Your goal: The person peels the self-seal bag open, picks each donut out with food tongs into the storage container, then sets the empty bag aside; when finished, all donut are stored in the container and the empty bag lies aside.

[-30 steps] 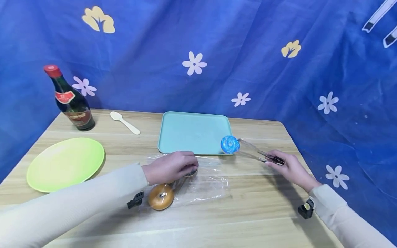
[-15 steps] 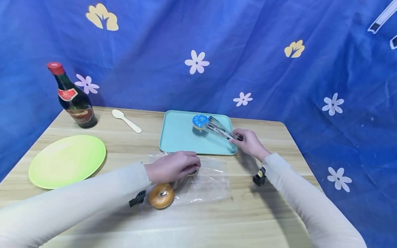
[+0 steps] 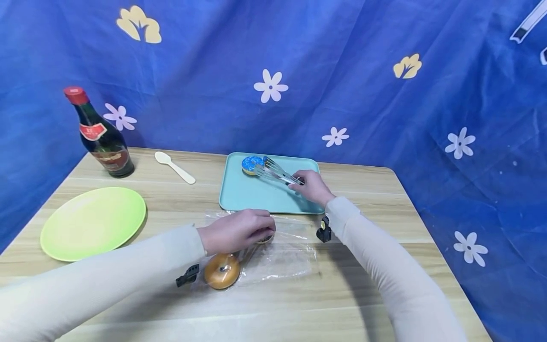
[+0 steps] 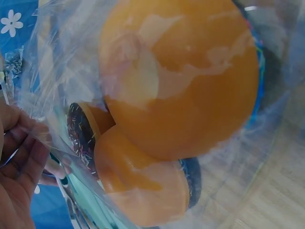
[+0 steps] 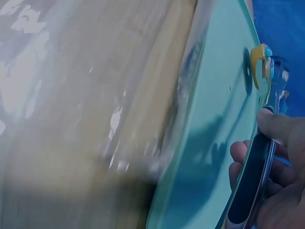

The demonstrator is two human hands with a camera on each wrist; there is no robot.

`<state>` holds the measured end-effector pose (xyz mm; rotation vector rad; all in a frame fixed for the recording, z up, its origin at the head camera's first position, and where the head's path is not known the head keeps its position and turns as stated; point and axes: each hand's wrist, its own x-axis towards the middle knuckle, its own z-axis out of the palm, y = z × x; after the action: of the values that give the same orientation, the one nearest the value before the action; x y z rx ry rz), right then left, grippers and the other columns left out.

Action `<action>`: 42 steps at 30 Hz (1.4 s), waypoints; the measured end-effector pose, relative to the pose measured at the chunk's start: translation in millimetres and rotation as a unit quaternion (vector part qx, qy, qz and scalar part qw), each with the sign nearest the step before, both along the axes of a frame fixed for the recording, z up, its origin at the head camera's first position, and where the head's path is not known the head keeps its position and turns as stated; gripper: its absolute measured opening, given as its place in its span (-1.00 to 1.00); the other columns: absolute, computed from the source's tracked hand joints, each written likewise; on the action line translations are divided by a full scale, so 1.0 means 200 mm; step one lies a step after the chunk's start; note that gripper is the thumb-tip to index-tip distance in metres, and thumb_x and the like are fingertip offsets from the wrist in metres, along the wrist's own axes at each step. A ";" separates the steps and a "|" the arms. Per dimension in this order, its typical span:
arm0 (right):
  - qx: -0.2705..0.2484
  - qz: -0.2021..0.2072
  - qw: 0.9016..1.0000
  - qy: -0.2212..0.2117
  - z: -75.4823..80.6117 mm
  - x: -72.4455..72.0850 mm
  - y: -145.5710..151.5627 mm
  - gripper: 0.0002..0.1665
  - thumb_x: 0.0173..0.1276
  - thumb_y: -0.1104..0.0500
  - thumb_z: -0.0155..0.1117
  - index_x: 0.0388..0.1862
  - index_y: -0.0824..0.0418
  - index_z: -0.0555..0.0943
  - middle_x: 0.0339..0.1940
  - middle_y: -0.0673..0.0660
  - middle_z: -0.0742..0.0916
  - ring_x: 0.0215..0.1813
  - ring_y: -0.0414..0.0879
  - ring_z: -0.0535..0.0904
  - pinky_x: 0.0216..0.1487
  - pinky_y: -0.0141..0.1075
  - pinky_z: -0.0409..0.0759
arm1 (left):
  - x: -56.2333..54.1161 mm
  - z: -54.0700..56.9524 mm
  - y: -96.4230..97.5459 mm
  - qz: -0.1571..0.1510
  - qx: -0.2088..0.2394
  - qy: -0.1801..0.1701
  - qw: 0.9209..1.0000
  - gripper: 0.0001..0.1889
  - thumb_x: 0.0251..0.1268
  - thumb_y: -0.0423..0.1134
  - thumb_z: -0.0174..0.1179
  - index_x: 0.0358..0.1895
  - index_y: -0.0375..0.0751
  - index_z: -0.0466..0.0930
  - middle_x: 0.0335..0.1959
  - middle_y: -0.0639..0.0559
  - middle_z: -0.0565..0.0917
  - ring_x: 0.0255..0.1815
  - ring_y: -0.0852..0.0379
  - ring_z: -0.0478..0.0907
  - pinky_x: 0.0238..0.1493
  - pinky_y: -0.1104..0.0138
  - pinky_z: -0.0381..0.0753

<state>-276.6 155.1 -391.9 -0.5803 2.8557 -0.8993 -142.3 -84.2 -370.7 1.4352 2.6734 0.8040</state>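
My right hand (image 3: pixel 315 187) grips a pair of metal tongs (image 3: pixel 279 176) with dark handles. At their far end is a blue-iced donut (image 3: pixel 249 165), over the back left of the turquoise tray (image 3: pixel 249 197). The right wrist view shows the donut's shadow on the tray beside it; whether they touch, I cannot tell. My left hand (image 3: pixel 239 231) pinches the edge of a clear plastic bag (image 3: pixel 292 261) in front of the tray. Inside the bag lie a plain-backed donut (image 3: pixel 221 279) and others, one with dark icing and sprinkles (image 4: pixel 81 136). The left hand partly hides them in the head view.
A green plate (image 3: pixel 94 223) lies at the left of the wooden table (image 3: pixel 273 313). Behind it stand a dark bottle (image 3: pixel 108 149) with a red cap and a white spoon (image 3: pixel 177 170) lying flat. A blue patterned cloth (image 3: pixel 205 95) hangs behind the table.
My right hand has carried the tongs and blue donut leftward, from the tray's right edge to over its back left. My left hand has stayed in place at the bag.
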 end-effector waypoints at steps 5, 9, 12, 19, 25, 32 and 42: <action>0.017 -0.003 1.000 -0.008 0.00 -0.01 -0.05 -0.59 0.50 0.12 0.37 0.20 0.33 0.68 0.08 0.28 0.80 0.02 0.06 0.69 0.12 -0.10 0.67 | 0.00 0.00 0.00 0.001 0.004 0.014 1.000 -0.91 0.53 -0.31 0.23 -0.19 -0.07 0.69 -0.29 0.17 0.66 -0.27 0.36 0.56 -0.17 0.42 0.66; 0.014 -0.010 1.000 -0.019 0.01 -0.01 -0.06 -0.58 0.49 0.11 0.38 0.21 0.32 0.67 0.06 0.27 0.79 -0.03 0.04 0.66 0.08 -0.12 0.66 | -0.01 0.00 0.00 0.004 0.003 0.021 1.000 -0.91 0.53 -0.31 0.23 -0.21 -0.08 0.69 -0.31 0.19 0.64 -0.29 0.34 0.54 -0.19 0.41 0.65; 0.016 -0.015 1.000 -0.020 0.02 0.00 -0.06 -0.57 0.50 0.09 0.38 0.22 0.31 0.65 0.05 0.26 0.79 -0.06 0.02 0.63 0.04 -0.14 0.63 | -0.01 0.00 0.01 0.001 -0.001 0.015 1.000 -0.92 0.54 -0.31 0.23 -0.20 -0.09 0.69 -0.29 0.18 0.65 -0.26 0.33 0.56 -0.16 0.40 0.67; -0.013 0.000 1.000 -0.020 0.04 0.03 0.03 -0.49 0.54 0.04 0.34 0.32 0.29 0.59 0.18 0.28 0.74 0.11 0.11 0.65 0.20 -0.02 0.63 | 0.00 0.00 -0.01 0.008 -0.008 0.004 1.000 -0.92 0.53 -0.31 0.23 -0.18 -0.07 0.70 -0.27 0.18 0.66 -0.25 0.34 0.57 -0.15 0.41 0.68; -0.029 0.023 0.999 0.013 0.06 0.11 0.21 -0.51 0.49 0.09 0.40 0.29 0.28 0.63 0.04 0.24 0.79 -0.08 0.02 0.66 0.06 -0.12 0.65 | 0.00 0.01 -0.01 0.005 -0.001 0.004 1.000 -0.91 0.54 -0.31 0.22 -0.19 -0.08 0.69 -0.28 0.17 0.66 -0.26 0.35 0.55 -0.17 0.42 0.67; -0.047 0.048 0.998 0.013 0.07 0.26 0.46 -0.64 0.44 0.14 0.44 0.15 0.23 0.71 -0.14 0.14 0.82 -0.27 -0.14 0.60 -0.23 -0.35 0.59 | -0.01 0.00 -0.02 0.008 0.002 -0.002 1.000 -0.91 0.54 -0.32 0.22 -0.19 -0.08 0.69 -0.28 0.15 0.67 -0.26 0.34 0.56 -0.16 0.41 0.68; -0.017 0.033 0.999 0.015 0.03 0.51 0.82 -0.63 0.43 0.15 0.46 0.18 0.15 0.74 0.08 0.16 0.83 -0.12 -0.28 0.68 -0.15 -0.39 0.67 | -0.01 0.01 0.00 0.011 0.008 -0.009 1.000 -0.91 0.53 -0.31 0.23 -0.19 -0.10 0.71 -0.28 0.17 0.68 -0.26 0.35 0.56 -0.17 0.43 0.67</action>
<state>-175.0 318.7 -385.6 -0.6935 2.8349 -0.9380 -143.5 -83.5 -367.8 1.3969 2.6813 0.8373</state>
